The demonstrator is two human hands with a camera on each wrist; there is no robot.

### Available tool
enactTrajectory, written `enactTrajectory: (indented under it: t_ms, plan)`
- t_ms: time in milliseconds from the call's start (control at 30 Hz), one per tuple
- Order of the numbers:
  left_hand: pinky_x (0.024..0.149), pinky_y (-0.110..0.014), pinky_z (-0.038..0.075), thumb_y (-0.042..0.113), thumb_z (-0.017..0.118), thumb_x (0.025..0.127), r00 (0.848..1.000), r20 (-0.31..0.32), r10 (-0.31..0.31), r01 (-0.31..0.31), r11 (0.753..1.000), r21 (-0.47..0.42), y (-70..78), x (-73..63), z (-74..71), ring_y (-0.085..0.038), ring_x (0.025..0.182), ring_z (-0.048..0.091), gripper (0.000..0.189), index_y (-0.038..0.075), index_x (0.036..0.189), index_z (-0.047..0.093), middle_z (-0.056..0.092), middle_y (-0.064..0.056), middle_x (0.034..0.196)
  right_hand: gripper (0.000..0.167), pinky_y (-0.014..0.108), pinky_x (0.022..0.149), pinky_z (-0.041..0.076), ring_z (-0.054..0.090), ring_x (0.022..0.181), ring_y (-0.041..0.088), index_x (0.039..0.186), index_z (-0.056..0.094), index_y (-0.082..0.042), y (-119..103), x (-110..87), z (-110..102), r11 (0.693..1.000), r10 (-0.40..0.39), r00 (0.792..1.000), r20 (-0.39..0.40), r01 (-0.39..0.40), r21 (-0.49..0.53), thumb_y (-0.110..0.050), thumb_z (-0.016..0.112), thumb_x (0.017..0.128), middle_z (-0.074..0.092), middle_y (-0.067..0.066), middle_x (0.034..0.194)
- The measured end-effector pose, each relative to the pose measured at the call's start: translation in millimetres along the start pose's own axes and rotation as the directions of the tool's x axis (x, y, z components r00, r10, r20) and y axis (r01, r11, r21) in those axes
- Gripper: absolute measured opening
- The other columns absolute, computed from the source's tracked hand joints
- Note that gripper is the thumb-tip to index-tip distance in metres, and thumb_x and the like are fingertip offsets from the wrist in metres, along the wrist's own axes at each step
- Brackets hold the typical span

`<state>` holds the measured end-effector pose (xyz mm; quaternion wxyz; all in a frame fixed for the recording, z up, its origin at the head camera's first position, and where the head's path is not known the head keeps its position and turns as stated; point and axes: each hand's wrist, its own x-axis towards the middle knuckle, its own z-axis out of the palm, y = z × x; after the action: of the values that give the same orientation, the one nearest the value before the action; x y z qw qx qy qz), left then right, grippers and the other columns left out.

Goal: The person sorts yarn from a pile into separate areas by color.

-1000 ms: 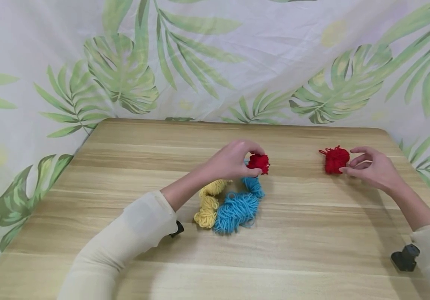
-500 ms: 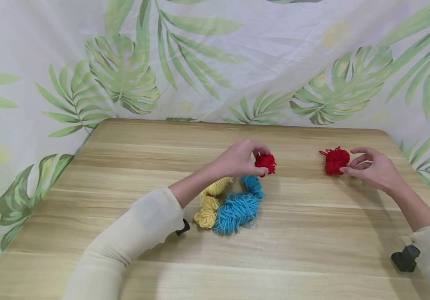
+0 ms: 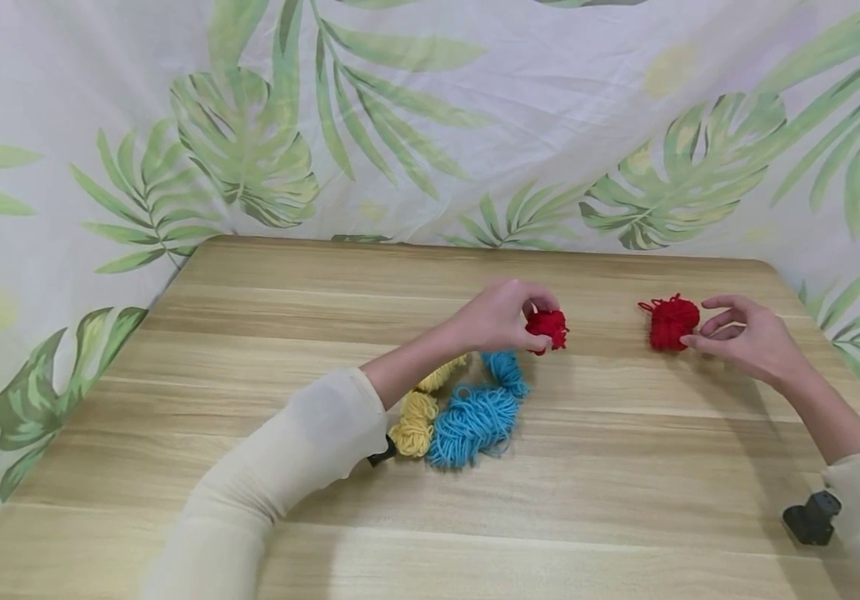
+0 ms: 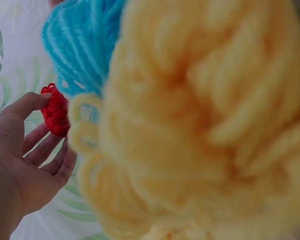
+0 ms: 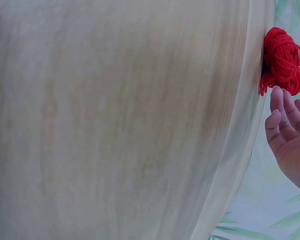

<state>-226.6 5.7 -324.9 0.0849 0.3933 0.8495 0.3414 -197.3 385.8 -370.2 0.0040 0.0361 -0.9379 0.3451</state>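
My left hand pinches a small, deep-red bundle of wool yarn between thumb and fingers, just past the far end of a sky-blue bundle of looped yarn; I cannot tell whether the red wool touches the wooden worktop beneath it; my right hand stands beside a second, rounded red yarn bundle, thumb against its near right side, the other fingers relaxed and loosely bent, not gripping; that bundle sits toward the far right of the worktop, well apart from the one in my left hand, a few loose loops poking out at its far left; nearer to me, the blue yarn lies in a larger lobe and a smaller one, its larger end touching a pale-yellow lobed yarn bundle, part of which my left forearm hides; in the left wrist view the yellow wool looms large and blurred; both my arms wear cream sleeves, a small black device showing at the right cuff; behind the worktop hangs a white cloth printed with green leaves.
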Motion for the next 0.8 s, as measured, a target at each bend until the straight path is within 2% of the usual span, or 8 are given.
enactTrajectory:
  t_ms: [133, 400, 800]
  plan:
    - [0.077, -0.018, 0.051, 0.015, 0.080, 0.088, 1.000, 0.010, 0.001, -0.002, 1.000, 0.028, 1.0, 3.9, 1.7, -0.021, 0.092, 0.068, 0.032, 0.001, 0.116, 0.073, 0.075, -0.011, 0.105, 0.069, 0.022, 0.059, 0.050, 0.060, 0.076, -0.009, 0.139, 0.050, 0.009, -1, -0.5, 0, 1.000, 0.009, 1.000, 0.013, -0.009, 0.012, -0.027, 0.083, 0.090, 0.064, -0.009, 0.089]
    - [0.078, -0.018, 0.051, 0.017, 0.079, 0.089, 1.000, 0.026, 0.002, -0.004, 0.999, 0.047, 2.7, 11.1, 6.5, -0.019, 0.095, 0.068, 0.033, 0.002, 0.118, 0.073, 0.075, -0.010, 0.108, 0.072, 0.021, 0.063, 0.051, 0.058, 0.078, -0.009, 0.143, 0.047, 0.008, -3, -2.0, -2, 0.999, 0.027, 0.999, 0.047, -0.026, -0.020, -0.033, 0.079, 0.093, 0.067, 0.014, 0.104]
    - [0.081, -0.019, 0.052, 0.015, 0.081, 0.089, 0.999, 0.038, -0.011, 0.009, 1.000, 0.028, 4.2, 16.9, 6.6, -0.021, 0.099, 0.068, 0.032, 0.002, 0.117, 0.073, 0.074, -0.010, 0.111, 0.071, 0.023, 0.061, 0.050, 0.062, 0.076, -0.007, 0.143, 0.047, 0.008, -3, -0.2, 0, 1.000, 0.016, 0.999, 0.043, -0.016, 0.010, -0.030, 0.080, 0.092, 0.066, 0.003, 0.097]
